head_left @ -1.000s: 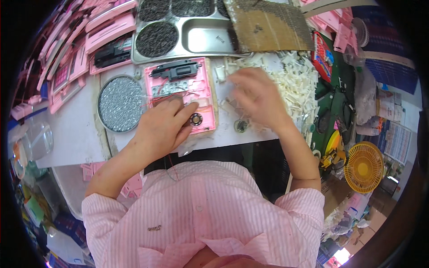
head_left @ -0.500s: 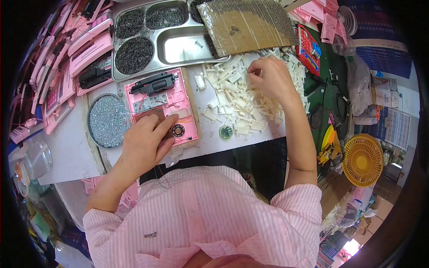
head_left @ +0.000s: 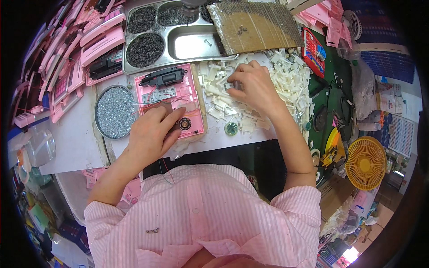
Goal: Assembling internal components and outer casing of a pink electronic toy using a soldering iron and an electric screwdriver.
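Note:
My left hand [head_left: 154, 129] lies over the lower left of a pink plastic case half [head_left: 200, 117], index finger and thumb spread across it and the other fingers curled from view. Inside the case are a black mechanism [head_left: 163, 79], thin red wires [head_left: 152, 105] and a small round black motor-like part [head_left: 184, 123]. Above the left part of a heap of white plastic pieces [head_left: 292, 87] hovers my right hand [head_left: 255, 87]. Its thumb and fingers are curled toward each other, and whatever lies between them is too small to make out.
A round tin of small silvery screws [head_left: 115, 111] sits left of the case. Behind stands a metal tray [head_left: 172, 32] with dark springs in its compartments, partly under bubble-wrapped cardboard [head_left: 257, 29]. Pink casings [head_left: 102, 47] stack at left; a small green-tinted lid [head_left: 231, 128] lies near the front edge.
My right hand has moved left and slightly nearer over the white pieces. My left hand stays on the case. The whole view has shifted a little, and a grey tool tip shows above the tray.

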Tool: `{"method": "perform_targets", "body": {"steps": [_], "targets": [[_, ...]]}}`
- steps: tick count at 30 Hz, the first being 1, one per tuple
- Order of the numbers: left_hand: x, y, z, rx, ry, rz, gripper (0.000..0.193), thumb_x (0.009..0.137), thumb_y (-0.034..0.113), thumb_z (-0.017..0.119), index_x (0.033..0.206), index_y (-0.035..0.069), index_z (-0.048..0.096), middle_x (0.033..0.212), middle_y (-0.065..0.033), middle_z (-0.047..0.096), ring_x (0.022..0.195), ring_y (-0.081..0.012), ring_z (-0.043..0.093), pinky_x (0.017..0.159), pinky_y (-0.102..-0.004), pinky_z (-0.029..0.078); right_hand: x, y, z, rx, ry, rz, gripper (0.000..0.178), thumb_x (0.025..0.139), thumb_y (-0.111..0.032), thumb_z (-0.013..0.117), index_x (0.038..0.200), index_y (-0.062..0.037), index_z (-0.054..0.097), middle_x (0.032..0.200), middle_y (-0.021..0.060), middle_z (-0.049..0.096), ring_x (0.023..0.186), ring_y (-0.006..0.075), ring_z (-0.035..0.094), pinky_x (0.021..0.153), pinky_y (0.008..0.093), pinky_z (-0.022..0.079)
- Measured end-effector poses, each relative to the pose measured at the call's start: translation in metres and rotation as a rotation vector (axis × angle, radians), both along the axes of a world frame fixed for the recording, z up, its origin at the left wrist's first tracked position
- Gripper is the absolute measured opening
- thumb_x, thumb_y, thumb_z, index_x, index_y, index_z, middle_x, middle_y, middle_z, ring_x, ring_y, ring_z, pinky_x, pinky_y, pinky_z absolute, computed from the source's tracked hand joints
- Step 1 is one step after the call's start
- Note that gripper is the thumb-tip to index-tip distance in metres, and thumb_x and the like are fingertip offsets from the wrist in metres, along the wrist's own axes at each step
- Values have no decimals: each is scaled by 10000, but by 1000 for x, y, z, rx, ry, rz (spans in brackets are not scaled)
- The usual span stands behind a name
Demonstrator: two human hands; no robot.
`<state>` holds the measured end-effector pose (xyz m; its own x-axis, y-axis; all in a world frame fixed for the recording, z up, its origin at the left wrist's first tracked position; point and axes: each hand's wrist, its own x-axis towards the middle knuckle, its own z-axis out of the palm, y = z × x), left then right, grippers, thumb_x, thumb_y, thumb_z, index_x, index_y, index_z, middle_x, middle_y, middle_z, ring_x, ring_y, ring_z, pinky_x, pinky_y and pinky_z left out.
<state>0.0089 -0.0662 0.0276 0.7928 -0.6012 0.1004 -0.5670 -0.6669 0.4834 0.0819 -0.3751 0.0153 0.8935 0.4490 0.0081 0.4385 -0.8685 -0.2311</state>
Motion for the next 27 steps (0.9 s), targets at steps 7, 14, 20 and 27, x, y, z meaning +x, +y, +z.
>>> {"method": "perform_targets", "body": {"steps": [7, 14, 20, 27], "targets": [[20, -15, 24, -278, 211, 81, 354, 888, 118, 717, 1223, 41, 631, 856, -90, 617, 706, -216, 627, 662, -323, 507, -11, 0, 27, 211, -6, -13, 244, 776, -210, 755, 945, -43, 695, 947, 120, 680, 865, 302, 621, 830, 425, 467], [62, -74, 12, -661, 688, -12, 241, 963, 159, 691, 1133, 6, 613, 810, -4, 632, 715, -56, 590, 554, -243, 461, -45, 17, 43, 767, 51, -28, 266, 755, -55, 770, 1002, -21, 676, 905, 99, 661, 787, 245, 620, 707, 346, 489], [70, -90, 28, -850, 1099, -13, 130, 981, 134, 679, 955, 37, 596, 816, 28, 622, 733, -31, 580, 613, -208, 444, -73, 18, 24, 1282, 224, -303, 376, 871, 20, 737, 1224, 9, 606, 983, 71, 690, 887, 113, 664, 776, 242, 541], [80, -130, 17, -772, 843, -235, 115, 980, 124, 682, 978, 38, 604, 837, 42, 612, 756, -21, 550, 665, -204, 449, -85, 8, 12, 1514, 67, -382, 511, 893, 109, 665, 1364, 26, 482, 1134, 89, 629, 1018, 113, 624, 817, 244, 552]]}}
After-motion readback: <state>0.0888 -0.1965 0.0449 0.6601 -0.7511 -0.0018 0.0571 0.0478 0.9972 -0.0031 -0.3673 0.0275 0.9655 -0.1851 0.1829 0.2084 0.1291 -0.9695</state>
